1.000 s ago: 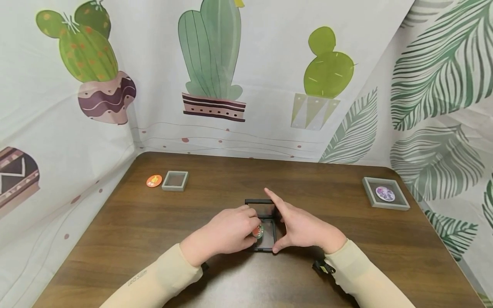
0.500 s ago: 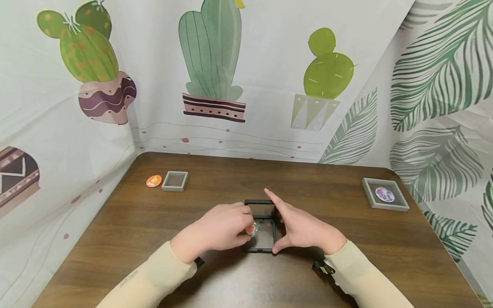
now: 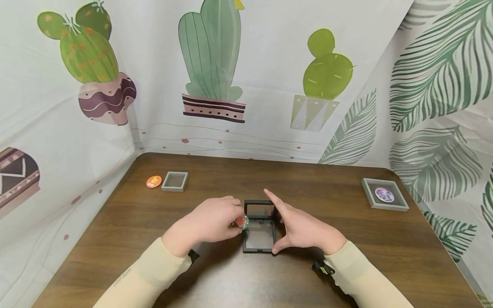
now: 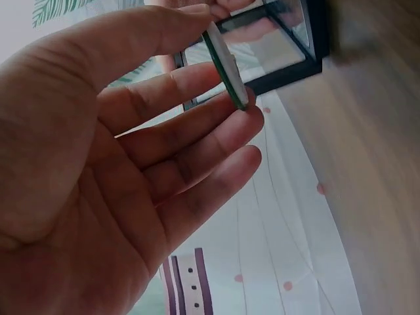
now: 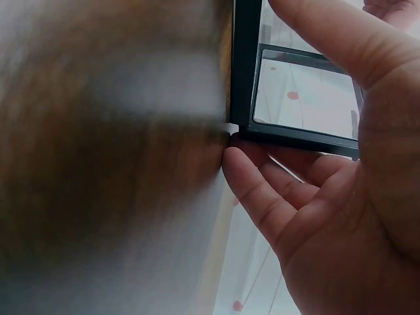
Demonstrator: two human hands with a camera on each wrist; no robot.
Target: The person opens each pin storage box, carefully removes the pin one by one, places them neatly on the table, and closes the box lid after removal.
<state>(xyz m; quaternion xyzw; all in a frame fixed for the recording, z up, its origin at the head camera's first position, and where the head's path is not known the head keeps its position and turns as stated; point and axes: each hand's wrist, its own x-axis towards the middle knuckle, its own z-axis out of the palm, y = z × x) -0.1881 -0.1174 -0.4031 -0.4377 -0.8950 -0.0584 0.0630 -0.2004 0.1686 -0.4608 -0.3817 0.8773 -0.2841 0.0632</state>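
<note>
My left hand (image 3: 215,220) pinches a round badge (image 3: 242,222), green-rimmed with red on its face, between thumb and fingers. Seen edge-on in the left wrist view, the badge (image 4: 226,69) has a pale back. It is just left of a black square display frame (image 3: 259,250) that stands open on the table, its lid raised at the back and clear film in both halves. My right hand (image 3: 304,224) holds the frame's right side, thumb at the front corner and fingers at the lid. In the right wrist view those fingers (image 5: 256,190) lie behind the lid.
At the back left of the brown table (image 3: 308,179) an orange badge (image 3: 154,182) lies beside a small grey frame (image 3: 175,188). A larger grey frame (image 3: 389,207) with a purple badge (image 3: 384,195) lies at the back right. Printed cloth hangs behind the table.
My left hand has drawn the green-rimmed badge leftward, from over the black frame's lower half to just beyond its left edge. My right hand and the frame have stayed in place.
</note>
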